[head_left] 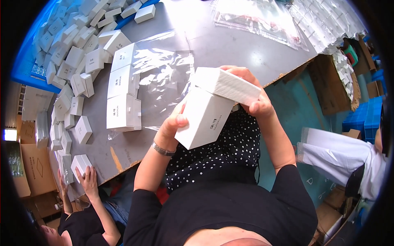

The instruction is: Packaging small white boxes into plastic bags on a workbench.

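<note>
My left hand (172, 127) grips a white box (203, 119) by its left edge, thumb on the front face. My right hand (252, 98) holds the box's white lid (227, 85), tilted open over the top of the box. Both are raised over my lap, just off the grey table (230, 45) edge. Three white boxes (122, 88) lie in a row inside a clear plastic bag (162, 78) on the table in front of me.
Several loose white boxes (72, 69) are heaped at the table's left, spilling from a blue crate (24, 69). More clear bags (254, 16) lie at the far side. Another person's hand (88, 178) rests on a box at the lower left. A person in white (344, 158) sits right.
</note>
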The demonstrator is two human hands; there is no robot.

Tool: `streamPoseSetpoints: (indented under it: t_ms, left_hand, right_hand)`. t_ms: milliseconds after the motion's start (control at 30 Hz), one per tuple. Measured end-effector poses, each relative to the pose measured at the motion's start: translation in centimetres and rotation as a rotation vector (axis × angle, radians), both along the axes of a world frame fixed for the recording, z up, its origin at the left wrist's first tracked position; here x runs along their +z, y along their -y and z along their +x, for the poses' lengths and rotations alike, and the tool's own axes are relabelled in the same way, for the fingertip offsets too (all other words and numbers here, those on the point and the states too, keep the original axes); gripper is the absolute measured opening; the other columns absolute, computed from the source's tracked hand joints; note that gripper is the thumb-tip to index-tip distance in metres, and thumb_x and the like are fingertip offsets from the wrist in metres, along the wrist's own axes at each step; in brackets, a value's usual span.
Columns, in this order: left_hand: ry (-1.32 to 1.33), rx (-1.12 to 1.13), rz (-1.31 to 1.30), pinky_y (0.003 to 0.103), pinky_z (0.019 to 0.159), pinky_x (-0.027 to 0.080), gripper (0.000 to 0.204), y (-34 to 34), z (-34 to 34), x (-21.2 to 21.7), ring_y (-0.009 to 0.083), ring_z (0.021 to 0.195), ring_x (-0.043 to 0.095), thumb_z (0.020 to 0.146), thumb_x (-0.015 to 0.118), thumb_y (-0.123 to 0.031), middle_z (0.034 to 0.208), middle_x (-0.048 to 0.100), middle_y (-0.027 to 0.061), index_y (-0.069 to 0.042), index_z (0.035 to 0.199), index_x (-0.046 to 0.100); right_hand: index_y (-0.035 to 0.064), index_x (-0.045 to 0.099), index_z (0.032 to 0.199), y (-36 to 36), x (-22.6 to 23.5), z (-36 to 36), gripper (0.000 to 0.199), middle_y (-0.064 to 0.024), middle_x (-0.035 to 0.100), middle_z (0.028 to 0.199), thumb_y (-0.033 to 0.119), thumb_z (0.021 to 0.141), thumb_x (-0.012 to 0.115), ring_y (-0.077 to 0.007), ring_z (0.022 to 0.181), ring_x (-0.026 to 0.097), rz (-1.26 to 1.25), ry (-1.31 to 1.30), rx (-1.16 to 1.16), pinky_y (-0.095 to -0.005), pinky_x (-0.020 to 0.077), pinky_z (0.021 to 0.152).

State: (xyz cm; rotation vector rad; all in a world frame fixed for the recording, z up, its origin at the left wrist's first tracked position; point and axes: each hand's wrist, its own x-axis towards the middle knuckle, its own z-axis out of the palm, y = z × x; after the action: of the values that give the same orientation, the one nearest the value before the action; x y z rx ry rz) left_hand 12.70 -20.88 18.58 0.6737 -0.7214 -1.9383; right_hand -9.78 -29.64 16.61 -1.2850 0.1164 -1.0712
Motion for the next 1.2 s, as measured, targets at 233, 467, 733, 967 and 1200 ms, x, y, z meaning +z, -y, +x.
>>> streamPoseSetpoints:
  t_ms: [233,467,733,967,1200]
  left_hand:
    - [0.085,-0.053,-0.199,0.036,0.102,0.043,0.080,3.3,-1.6,1.2,0.0220,0.118,0.053,0.066,0.082,-0.035,0.124,0.054,0.0144,0.001,0.128,0.045]
    - [0.693,-0.148,-0.923,0.039,0.097,0.048,0.073,10.3,-2.9,0.2,0.0294,0.112,0.060,0.068,0.080,-0.029,0.120,0.060,0.0186,0.002,0.127,0.051]
    - [1.493,0.265,-0.914,0.050,0.117,0.026,0.093,5.4,-0.6,-3.7,0.0410,0.141,0.031,0.063,0.082,-0.022,0.145,0.041,0.0253,0.003,0.142,0.040]
    - [1.550,0.345,-0.818,0.050,0.119,0.024,0.124,5.6,-4.1,-3.0,0.0453,0.142,0.026,0.065,0.088,-0.027,0.151,0.025,0.0332,0.007,0.152,0.007]
    - [1.470,0.481,-0.852,0.045,0.113,0.037,0.105,4.9,-3.3,-4.6,0.0421,0.136,0.040,0.071,0.083,-0.013,0.146,0.037,0.0290,0.005,0.151,0.018]
  right_hand:
    - [0.0028,0.050,0.130,1.3,0.0,-1.9,0.085,-0.0209,0.046,0.138,0.045,0.060,0.075,-0.0300,0.126,0.049,-0.049,0.039,-0.001,-0.0439,0.0388,0.103]
    - [0.0012,0.052,0.129,4.0,-0.9,-4.4,0.083,-0.0208,0.045,0.139,0.039,0.058,0.074,-0.0301,0.126,0.048,-0.278,-0.146,-0.274,-0.0440,0.0393,0.104]
    - [0.0110,0.063,0.119,0.8,-1.2,-3.7,0.071,-0.0182,0.047,0.139,0.024,0.052,0.083,-0.0342,0.126,0.048,-0.700,-0.682,-0.483,-0.0465,0.0390,0.107]
    - [0.0053,0.061,0.112,4.5,1.3,-3.9,0.066,-0.0186,0.047,0.140,0.030,0.054,0.081,-0.0349,0.128,0.048,-0.784,-0.480,-0.401,-0.0473,0.0418,0.104]
    - [0.0154,0.060,0.119,7.7,-0.9,-2.6,0.068,-0.0168,0.042,0.147,0.019,0.056,0.083,-0.0374,0.136,0.039,-0.873,-0.744,-0.290,-0.0493,0.0377,0.110]
